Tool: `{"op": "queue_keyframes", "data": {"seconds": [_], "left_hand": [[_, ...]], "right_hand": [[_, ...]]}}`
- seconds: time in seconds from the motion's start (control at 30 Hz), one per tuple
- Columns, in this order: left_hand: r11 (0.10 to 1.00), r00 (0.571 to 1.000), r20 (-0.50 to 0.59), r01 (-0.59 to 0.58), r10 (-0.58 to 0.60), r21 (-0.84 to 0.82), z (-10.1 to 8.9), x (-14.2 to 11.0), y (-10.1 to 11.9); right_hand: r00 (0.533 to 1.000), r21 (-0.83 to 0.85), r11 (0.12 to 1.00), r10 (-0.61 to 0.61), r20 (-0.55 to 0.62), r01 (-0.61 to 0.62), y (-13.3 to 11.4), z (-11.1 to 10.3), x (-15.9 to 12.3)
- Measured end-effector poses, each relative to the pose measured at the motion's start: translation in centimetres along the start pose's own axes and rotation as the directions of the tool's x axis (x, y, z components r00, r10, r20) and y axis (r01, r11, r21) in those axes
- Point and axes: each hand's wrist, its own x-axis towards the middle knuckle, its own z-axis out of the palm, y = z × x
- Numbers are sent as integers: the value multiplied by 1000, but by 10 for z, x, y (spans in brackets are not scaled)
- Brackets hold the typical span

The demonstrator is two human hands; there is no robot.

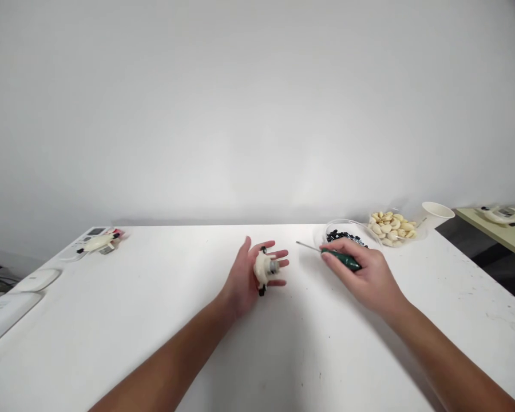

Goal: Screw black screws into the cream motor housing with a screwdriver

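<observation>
On my left hand (241, 280), palm up with the fingers spread, rests a small cream plastic part (262, 269). It has a grey round stub facing right and black pieces at its upper and lower ends. My right hand (369, 274) is wrapped round the green handle of a screwdriver (341, 259). The screwdriver's thin metal shaft points left towards the part, with a gap between them. Behind my right hand, partly covered by it, a clear round dish (319, 236) holds small black and metallic pieces (342, 235).
A bag of cream oval pieces (392, 228) and a white paper cup (436, 214) stand at the back right. Another cream part (98, 242) lies far left on a printed box. White devices (12, 312) line the left edge. More cream parts (500, 214) sit on a side table.
</observation>
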Motion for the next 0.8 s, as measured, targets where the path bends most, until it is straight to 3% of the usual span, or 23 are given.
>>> {"op": "queue_keyframes", "data": {"seconds": [0.07, 0.13, 0.2, 0.33, 0.43, 0.53, 0.67, 0.8], "left_hand": [[987, 996, 7, -88, 88, 136, -8, 2, 8], [931, 957, 12, -286, 291, 228, -14, 3, 15], [928, 934, 68, -356, 350, 112, -17, 3, 22], [960, 944, 271, -118, 188, -254, -17, 0, 29], [944, 931, 347, 11, 110, -331, -16, -2, 29], [942, 918, 388, 55, 82, -330, -14, -3, 27], [967, 944, 319, -1, 85, -255, -13, -2, 25], [995, 995, 93, -34, 43, -92, -18, -1, 20]], "right_hand": [[991, 34, 997, 69, -116, -65, 3, -3, 3], [983, 64, 994, 103, -151, -94, 4, -2, 4], [983, 80, 992, 107, -150, -96, 5, 2, 4], [981, 104, 990, 112, -157, -96, 7, 11, 2], [979, 118, 986, 132, -154, -115, 12, 14, 2], [981, 138, 985, 129, -146, -109, 15, 14, 3], [980, 147, 984, 125, -158, -102, 14, 13, 2], [986, 141, 987, 100, -136, -81, 14, 12, 1]]}}
